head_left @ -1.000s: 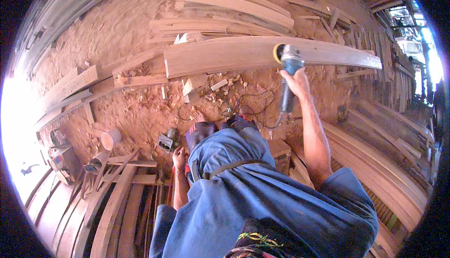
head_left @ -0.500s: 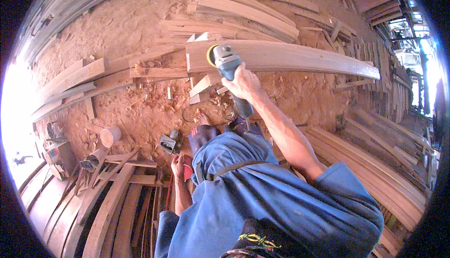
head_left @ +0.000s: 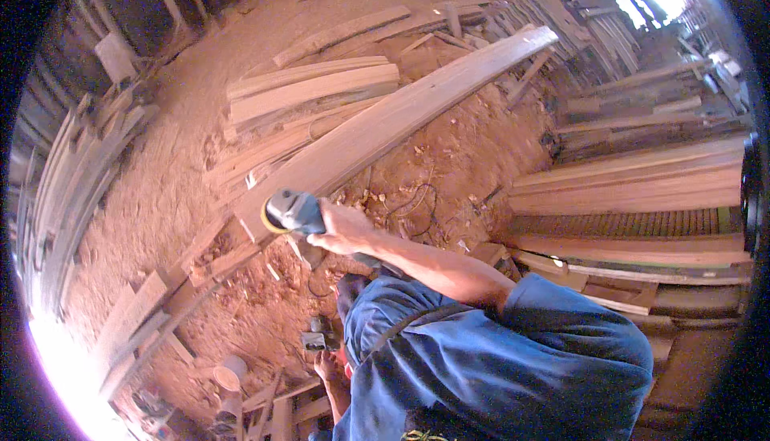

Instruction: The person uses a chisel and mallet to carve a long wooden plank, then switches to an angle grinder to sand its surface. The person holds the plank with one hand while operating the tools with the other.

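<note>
My right hand [head_left: 343, 228] is closed around the body of a blue-grey angle grinder [head_left: 297, 210] with a yellow-edged disc. The grinder's head is over the near left end of a long, thick wooden plank [head_left: 385, 124]; whether the disc touches the wood is hard to tell. Low beside my left hip is my left hand [head_left: 326, 366], its fingers curled. A red object [head_left: 346, 358] sits right by it, partly hidden by my clothing. What the left fingers hold, if anything, is too small to make out. A small dark metal box-like tool [head_left: 315, 337] lies just beyond that hand.
Cut boards [head_left: 313, 88] lie beyond the plank, and more timber [head_left: 634, 180] is stacked on the right. Wood chips cover the dirt floor around a dark cable [head_left: 413, 200]. A pale bucket [head_left: 231, 371] stands at lower left, near wooden slats [head_left: 277, 413].
My view has turned, so the plank now slants up to the right and the right-hand stacks show more. The grinder stays in my right hand at the plank's end.
</note>
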Action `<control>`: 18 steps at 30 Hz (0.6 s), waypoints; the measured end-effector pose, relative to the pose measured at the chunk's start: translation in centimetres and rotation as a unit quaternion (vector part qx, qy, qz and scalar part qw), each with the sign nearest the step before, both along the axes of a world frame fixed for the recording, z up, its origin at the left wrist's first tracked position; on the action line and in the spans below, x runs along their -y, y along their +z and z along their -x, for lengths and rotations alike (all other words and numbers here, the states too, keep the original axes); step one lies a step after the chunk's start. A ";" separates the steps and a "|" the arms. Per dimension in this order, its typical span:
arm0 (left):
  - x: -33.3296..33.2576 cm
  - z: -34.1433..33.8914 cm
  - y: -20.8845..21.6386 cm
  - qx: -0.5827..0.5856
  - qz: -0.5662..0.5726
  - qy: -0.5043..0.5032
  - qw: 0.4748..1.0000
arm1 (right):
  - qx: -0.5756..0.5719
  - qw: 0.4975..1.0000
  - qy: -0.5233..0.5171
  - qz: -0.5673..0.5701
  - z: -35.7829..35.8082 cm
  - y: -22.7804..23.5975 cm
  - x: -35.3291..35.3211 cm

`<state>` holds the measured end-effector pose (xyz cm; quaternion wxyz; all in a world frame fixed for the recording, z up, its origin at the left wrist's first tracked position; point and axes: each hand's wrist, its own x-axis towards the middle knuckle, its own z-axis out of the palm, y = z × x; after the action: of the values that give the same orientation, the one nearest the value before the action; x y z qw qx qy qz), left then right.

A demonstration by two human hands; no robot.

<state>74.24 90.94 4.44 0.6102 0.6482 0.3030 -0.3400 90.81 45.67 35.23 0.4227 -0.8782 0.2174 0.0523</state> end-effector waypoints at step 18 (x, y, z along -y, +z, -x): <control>56.9 -10.4 17.1 0.524 -0.211 -0.445 0.694 | 0.167 0.774 -0.607 -0.063 38.8 0.8 45.2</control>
<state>84.64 34.02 21.51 0.2941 0.8923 -0.3263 -0.1041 51.97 0.45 36.00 0.4503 -0.5302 0.6280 -0.3488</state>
